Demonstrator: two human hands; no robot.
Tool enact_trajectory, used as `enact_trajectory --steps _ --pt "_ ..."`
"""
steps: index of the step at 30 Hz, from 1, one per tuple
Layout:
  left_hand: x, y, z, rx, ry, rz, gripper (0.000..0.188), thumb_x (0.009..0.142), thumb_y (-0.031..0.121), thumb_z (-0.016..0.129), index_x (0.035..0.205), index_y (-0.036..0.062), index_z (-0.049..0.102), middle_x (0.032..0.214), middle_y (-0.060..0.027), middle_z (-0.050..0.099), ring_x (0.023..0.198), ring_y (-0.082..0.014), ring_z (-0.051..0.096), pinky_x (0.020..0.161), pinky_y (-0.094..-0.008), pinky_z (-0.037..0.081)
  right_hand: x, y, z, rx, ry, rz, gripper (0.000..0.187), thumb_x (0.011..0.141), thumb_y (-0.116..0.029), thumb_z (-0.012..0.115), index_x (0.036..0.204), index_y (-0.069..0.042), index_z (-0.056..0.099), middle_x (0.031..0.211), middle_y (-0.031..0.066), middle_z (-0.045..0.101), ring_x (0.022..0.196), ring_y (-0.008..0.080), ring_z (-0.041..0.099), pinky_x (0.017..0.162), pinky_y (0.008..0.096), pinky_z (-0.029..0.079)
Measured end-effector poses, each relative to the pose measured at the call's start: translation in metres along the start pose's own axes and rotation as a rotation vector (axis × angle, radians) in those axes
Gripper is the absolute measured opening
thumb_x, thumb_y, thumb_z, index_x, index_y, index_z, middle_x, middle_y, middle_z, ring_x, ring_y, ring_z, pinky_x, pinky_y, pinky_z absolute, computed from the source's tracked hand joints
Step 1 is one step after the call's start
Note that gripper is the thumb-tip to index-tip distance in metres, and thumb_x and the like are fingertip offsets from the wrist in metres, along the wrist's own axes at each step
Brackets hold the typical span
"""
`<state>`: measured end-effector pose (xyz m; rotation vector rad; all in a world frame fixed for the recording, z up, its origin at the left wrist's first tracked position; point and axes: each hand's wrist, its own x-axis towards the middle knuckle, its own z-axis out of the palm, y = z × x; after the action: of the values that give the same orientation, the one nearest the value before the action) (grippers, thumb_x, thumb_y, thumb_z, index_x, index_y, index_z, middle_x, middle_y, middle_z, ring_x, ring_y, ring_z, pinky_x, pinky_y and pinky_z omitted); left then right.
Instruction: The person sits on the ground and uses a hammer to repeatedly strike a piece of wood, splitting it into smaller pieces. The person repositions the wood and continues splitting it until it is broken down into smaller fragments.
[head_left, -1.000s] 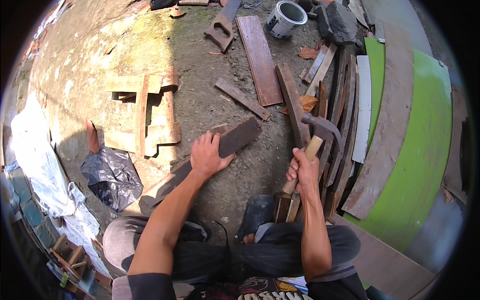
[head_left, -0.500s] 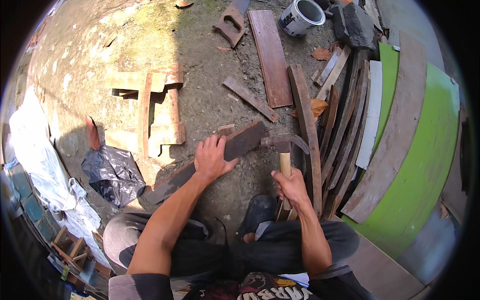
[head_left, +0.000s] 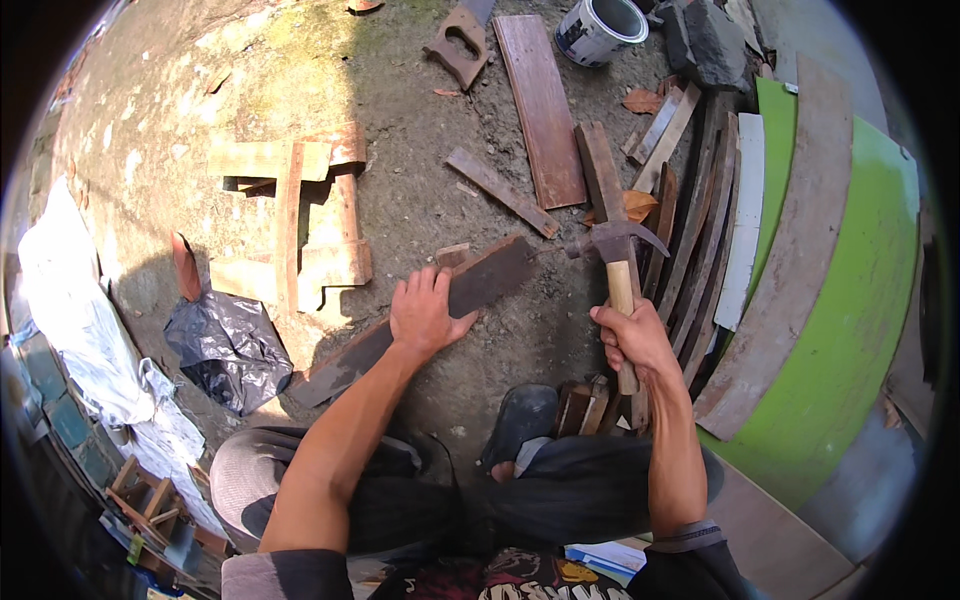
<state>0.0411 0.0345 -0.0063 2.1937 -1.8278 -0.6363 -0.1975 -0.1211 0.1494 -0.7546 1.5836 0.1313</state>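
A dark, weathered wooden plank (head_left: 492, 276) lies slantwise on the ground in front of me. My left hand (head_left: 424, 312) grips it near the middle, fingers over the far edge and thumb along the near side. To the right, my right hand (head_left: 637, 342) is wrapped round the pale wooden handle of a claw hammer (head_left: 621, 286). The hammer's striking face points left at the plank's right end, with a gap between them. Something thin, perhaps a nail, sticks out at that end, too small to be sure. A small wood offcut (head_left: 453, 254) touches the plank's far side.
Joined wooden slats (head_left: 289, 225) lie at the left, beside a black plastic bag (head_left: 228, 350). A handsaw (head_left: 461, 45), a reddish board (head_left: 540, 110) and a paint can (head_left: 600, 32) are at the far side. Long strips (head_left: 700, 220) and a green panel (head_left: 850, 300) line the right.
My right hand has drawn the hammer to the right and slightly up in the picture, away from the plank's end. My left hand and the plank stay nearly in place.
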Motion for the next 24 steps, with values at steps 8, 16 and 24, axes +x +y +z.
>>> enact_trajectory --steps 8,16,24 --pt "-0.007 0.0 0.0 -0.008 0.003 -0.017 0.077 0.067 0.054 0.081 0.122 0.0048 0.06 0.104 -0.0083 0.055 0.098 -0.0254 0.054 0.082 -0.0375 0.042 -0.023 -0.025 -0.034 0.277 0.346 -0.387 0.026 0.093 -0.019 0.065 0.078 -0.01 0.047 0.056 -0.0026 0.042 0.038 0.0087 0.04 0.036 0.028 0.036" --pt "-0.007 -0.003 0.0 -0.001 -0.03 -0.016 0.078 0.068 0.055 0.08 0.123 0.0042 0.06 0.107 -0.009 0.055 0.099 -0.0259 0.054 0.083 -0.0389 0.042 -0.023 -0.011 -0.001 0.155 0.098 -0.119 0.019 0.092 -0.014 0.066 0.083 -0.006 0.051 0.058 -0.0003 0.045 0.038 0.0105 0.042 0.036 0.0292 0.035" --pt "-0.007 -0.002 0.002 -0.013 -0.014 -0.002 0.079 0.068 0.055 0.08 0.124 0.0034 0.06 0.106 -0.0096 0.055 0.099 -0.0263 0.054 0.082 -0.0391 0.042 0.0 0.015 0.006 -0.125 0.043 -0.082 0.021 0.093 -0.017 0.065 0.085 -0.009 0.048 0.059 -0.0015 0.043 0.041 0.0099 0.042 0.037 0.0282 0.035"
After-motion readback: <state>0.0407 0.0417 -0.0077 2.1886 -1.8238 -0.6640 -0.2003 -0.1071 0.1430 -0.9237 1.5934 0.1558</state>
